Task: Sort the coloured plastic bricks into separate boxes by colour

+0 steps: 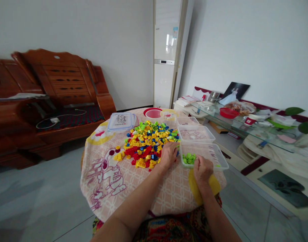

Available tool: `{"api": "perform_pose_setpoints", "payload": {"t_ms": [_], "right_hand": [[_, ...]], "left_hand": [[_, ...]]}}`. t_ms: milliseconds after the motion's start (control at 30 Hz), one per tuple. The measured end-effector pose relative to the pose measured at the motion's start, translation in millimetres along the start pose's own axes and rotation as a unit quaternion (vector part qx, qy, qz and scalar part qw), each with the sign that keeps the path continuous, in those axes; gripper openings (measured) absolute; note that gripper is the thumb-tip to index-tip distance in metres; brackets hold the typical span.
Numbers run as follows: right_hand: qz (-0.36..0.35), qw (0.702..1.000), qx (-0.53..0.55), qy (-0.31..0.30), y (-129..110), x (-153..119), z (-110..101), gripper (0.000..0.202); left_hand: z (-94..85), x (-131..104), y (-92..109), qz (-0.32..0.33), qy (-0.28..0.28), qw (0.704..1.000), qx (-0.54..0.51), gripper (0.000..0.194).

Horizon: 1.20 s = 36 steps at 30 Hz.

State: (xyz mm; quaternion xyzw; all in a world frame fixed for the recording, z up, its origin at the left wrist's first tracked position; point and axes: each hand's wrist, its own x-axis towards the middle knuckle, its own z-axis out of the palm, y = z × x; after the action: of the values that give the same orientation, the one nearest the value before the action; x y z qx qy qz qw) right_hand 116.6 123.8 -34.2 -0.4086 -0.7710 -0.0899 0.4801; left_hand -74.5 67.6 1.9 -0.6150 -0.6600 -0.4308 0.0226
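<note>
Logging the head view; landmark for all places: the front box [205, 149], clear plastic, the nearest of three on the cloth [174, 195].

Brick pile [146, 141]: left of the front box, mixed yellow, red, blue and green. Handling (my estimate): each piece light, stiff, not fragile; smooth faces may slip, and the heap should slide if dug into. Best hold: thumb and fingertip across opposite sides.

My left hand [169, 154]: just left of the front box, at the pile's edge. Fingers bent downward, tips hidden; cannot tell whether they are clamped on a brick.

My right hand [203, 168]: at the front box's near wall. Fingers curled inward; cannot tell whether they close on anything.

Containers: green bricks [188, 158] cluster in the front box's left part. Middle box [196, 133] sits just beyond the front box, far box [187, 121] beyond that; cloth pattern shows through both. Red-rimmed tub [153, 113]: well beyond the front box, leftward.
</note>
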Motion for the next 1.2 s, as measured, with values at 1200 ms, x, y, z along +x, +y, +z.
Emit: {"api": "perform_pose_setpoints", "payload": {"t_ms": [1200], "right_hand": [[0.011, 1.0, 0.006, -0.007, 3, -3, 4, 0.026]], "left_hand": [[-19.7, 9, -14, -0.058, -0.045, 0.992, 0.099, 0.021]]}}
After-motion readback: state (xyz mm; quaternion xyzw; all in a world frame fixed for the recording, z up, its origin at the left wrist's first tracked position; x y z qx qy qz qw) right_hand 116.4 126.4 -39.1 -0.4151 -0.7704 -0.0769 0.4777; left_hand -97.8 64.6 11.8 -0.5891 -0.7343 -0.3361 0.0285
